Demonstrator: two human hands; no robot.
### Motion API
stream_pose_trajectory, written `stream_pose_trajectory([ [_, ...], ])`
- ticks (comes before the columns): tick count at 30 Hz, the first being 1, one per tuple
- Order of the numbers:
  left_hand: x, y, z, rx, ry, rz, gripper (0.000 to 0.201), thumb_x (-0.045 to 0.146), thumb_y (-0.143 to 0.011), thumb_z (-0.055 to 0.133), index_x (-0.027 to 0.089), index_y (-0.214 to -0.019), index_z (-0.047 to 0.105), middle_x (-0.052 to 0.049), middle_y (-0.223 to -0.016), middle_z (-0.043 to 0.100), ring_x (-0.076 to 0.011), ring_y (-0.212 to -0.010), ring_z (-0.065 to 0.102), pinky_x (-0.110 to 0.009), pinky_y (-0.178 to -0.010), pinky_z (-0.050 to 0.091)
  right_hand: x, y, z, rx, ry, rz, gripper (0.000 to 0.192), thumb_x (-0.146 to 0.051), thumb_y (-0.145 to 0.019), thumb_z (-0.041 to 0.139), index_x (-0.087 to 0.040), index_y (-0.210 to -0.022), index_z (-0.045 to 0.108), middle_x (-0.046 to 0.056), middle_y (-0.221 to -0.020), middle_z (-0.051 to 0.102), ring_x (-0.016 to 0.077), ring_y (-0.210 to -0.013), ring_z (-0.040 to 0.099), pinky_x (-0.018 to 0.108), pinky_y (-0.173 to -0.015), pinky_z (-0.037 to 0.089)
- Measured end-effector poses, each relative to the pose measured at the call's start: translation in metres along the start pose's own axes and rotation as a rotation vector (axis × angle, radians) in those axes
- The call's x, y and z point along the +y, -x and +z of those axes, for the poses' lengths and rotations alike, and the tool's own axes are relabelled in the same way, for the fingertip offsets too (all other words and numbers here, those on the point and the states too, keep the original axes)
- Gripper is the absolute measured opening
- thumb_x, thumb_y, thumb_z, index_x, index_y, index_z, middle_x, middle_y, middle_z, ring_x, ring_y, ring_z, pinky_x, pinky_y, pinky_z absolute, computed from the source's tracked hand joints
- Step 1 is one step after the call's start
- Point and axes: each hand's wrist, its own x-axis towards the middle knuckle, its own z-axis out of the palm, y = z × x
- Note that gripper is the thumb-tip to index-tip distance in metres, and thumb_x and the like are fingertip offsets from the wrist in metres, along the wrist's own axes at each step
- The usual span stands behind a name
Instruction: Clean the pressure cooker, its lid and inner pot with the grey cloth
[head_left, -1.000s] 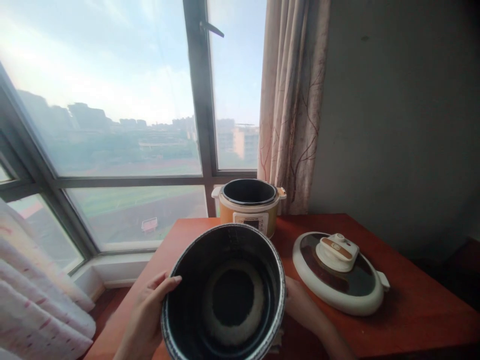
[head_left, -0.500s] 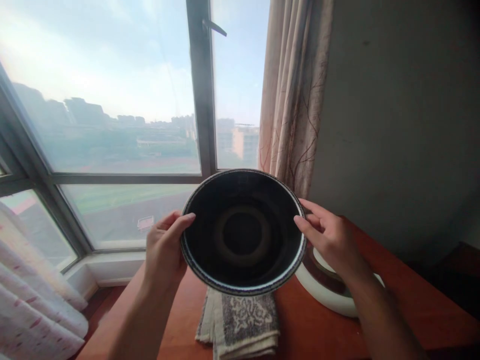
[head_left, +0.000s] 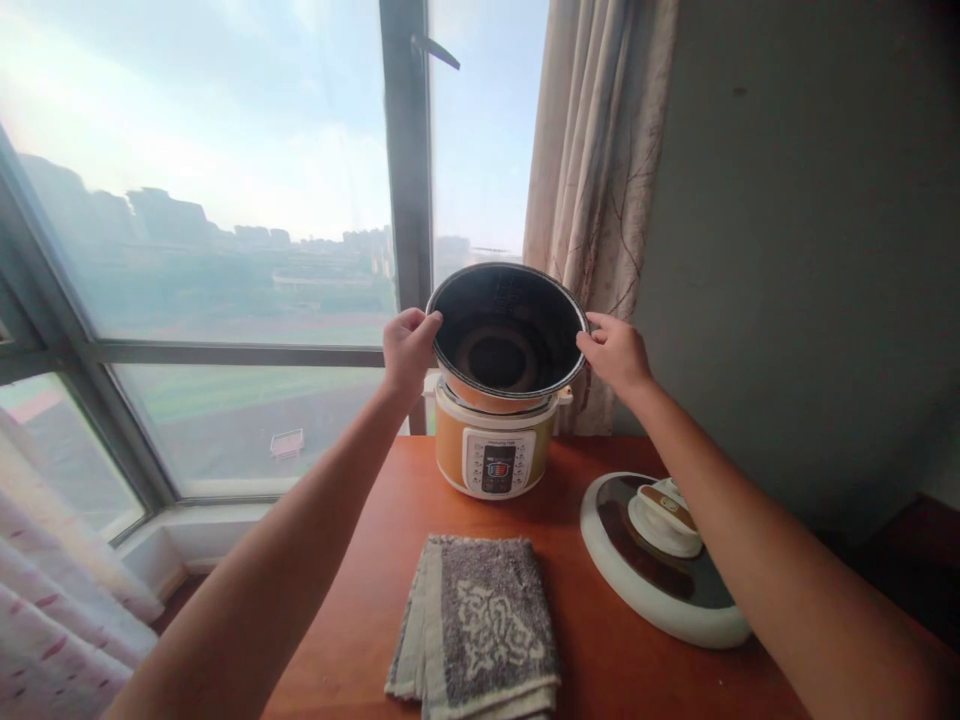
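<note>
Between my two hands is a dark inner pot [head_left: 499, 360], its mouth tilted toward me and its inside dark with a ring mark at the bottom. My left hand [head_left: 411, 345] pinches the rim on the left, thumb over the edge. On the opposite side my right hand [head_left: 616, 352] grips the rim with thumb and fingers. The pot is above the gold and white rice cooker [head_left: 491, 450], hiding its opening; whether its base touches the cooker I cannot tell. The cooker's control panel faces me.
A folded grey patterned towel [head_left: 480, 625] lies at the near middle of the red-brown table [head_left: 345, 610]. The round cooker lid [head_left: 652, 590] rests at the right, partly behind my right forearm. A window [head_left: 225, 250] and curtain [head_left: 600, 180] are behind the table.
Both hands have moved the inner pot forward, away from me and over the cooker. The cooker, towel and lid now show more fully.
</note>
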Motion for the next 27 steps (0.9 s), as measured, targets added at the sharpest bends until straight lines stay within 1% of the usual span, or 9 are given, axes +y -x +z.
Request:
stream_pose_trajectory([
  [3, -0.017, -0.006, 0.001, 0.004, -0.075, 0.045, 0.035, 0.037, -0.076, 0.063, 0.02, -0.054, 0.04, 0.007, -0.053, 0.032, -0.0087, -0.051, 0.031, -0.021, -0.049, 0.025, 0.006, 0.0, 0.011, -0.023, 0.014, 0.011, 0.056, -0.032, -0.08, 0.052, -0.005, -0.128, 0.065, -0.001, -0.053, 0.06, 0.0176, -0.058, 0.055, 0.03, -0.071, 0.048],
  [6, -0.03, -0.011, 0.002, 0.003, -0.168, 0.035, 0.034, 0.038, -0.077, 0.061, 0.02, -0.055, 0.042, 0.007, -0.053, 0.034, -0.0094, -0.053, 0.034, -0.022, -0.051, 0.028, 0.01, 0.0, 0.019, -0.031, 0.031, 0.02, 0.059, -0.031, -0.081, 0.052, -0.008, -0.135, 0.059, -0.001, -0.055, 0.063, 0.0184, -0.059, 0.055, 0.031, -0.072, 0.048],
  [10, -0.044, -0.016, 0.005, -0.032, -0.362, -0.103, 0.029, 0.038, -0.079, 0.061, 0.02, -0.059, 0.047, 0.005, -0.054, 0.043, -0.0117, -0.055, 0.045, -0.022, -0.053, 0.035, 0.018, -0.002, 0.031, -0.086, 0.112, 0.051, 0.061, -0.028, -0.084, 0.051, -0.012, -0.143, 0.053, 0.002, -0.062, 0.068, 0.0207, -0.065, 0.059, 0.032, -0.074, 0.047],
  [13, -0.053, -0.017, 0.005, -0.113, -0.443, -0.224, 0.015, 0.031, -0.075, 0.065, 0.019, -0.075, 0.057, 0.004, -0.06, 0.053, -0.0128, -0.055, 0.053, -0.024, -0.056, 0.042, 0.025, -0.002, 0.043, -0.17, 0.192, 0.092, 0.062, -0.025, -0.086, 0.05, -0.013, -0.146, 0.05, 0.006, -0.071, 0.073, 0.0234, -0.074, 0.064, 0.034, -0.078, 0.048],
  [14, -0.056, -0.017, 0.004, -0.143, -0.471, -0.248, 0.016, 0.028, -0.073, 0.067, 0.018, -0.084, 0.06, 0.003, -0.064, 0.056, -0.0129, -0.056, 0.055, -0.025, -0.058, 0.044, 0.027, -0.001, 0.047, -0.189, 0.214, 0.101, 0.062, -0.024, -0.086, 0.05, -0.013, -0.147, 0.049, 0.007, -0.076, 0.074, 0.0243, -0.078, 0.066, 0.034, -0.08, 0.049],
  [16, -0.062, -0.016, 0.003, -0.189, -0.532, -0.267, 0.033, 0.023, -0.071, 0.067, 0.018, -0.103, 0.062, 0.002, -0.071, 0.062, -0.0139, -0.059, 0.059, -0.026, -0.063, 0.048, 0.029, 0.0, 0.054, -0.207, 0.262, 0.109, 0.061, -0.023, -0.087, 0.049, -0.016, -0.148, 0.049, 0.009, -0.085, 0.076, 0.0262, -0.087, 0.068, 0.035, -0.085, 0.05],
  [20, -0.072, -0.012, 0.003, -0.221, -0.671, -0.192, 0.058, 0.02, -0.074, 0.063, 0.019, -0.131, 0.058, -0.004, -0.087, 0.07, -0.0203, -0.078, 0.068, -0.031, -0.077, 0.052, 0.028, 0.003, 0.064, -0.223, 0.354, 0.143, 0.057, -0.024, -0.089, 0.049, -0.021, -0.146, 0.051, 0.011, -0.1, 0.077, 0.0291, -0.099, 0.069, 0.038, -0.089, 0.051],
  [23, -0.074, -0.009, 0.004, -0.264, -0.77, -0.137, 0.062, 0.018, -0.075, 0.06, 0.018, -0.137, 0.056, -0.007, -0.093, 0.073, -0.025, -0.093, 0.069, -0.033, -0.086, 0.051, 0.028, 0.007, 0.067, -0.25, 0.367, 0.168, 0.056, -0.024, -0.089, 0.049, -0.021, -0.145, 0.052, 0.011, -0.101, 0.077, 0.0291, -0.101, 0.07, 0.037, -0.088, 0.052],
  [27, -0.072, -0.004, 0.006, -0.28, -0.838, -0.101, 0.061, 0.018, -0.078, 0.058, 0.022, -0.139, 0.058, -0.008, -0.099, 0.075, -0.0279, -0.101, 0.069, -0.035, -0.089, 0.051, 0.029, 0.01, 0.067, -0.263, 0.369, 0.182, 0.058, -0.023, -0.088, 0.05, -0.02, -0.146, 0.051, 0.012, -0.101, 0.077, 0.0292, -0.102, 0.07, 0.036, -0.088, 0.053],
])
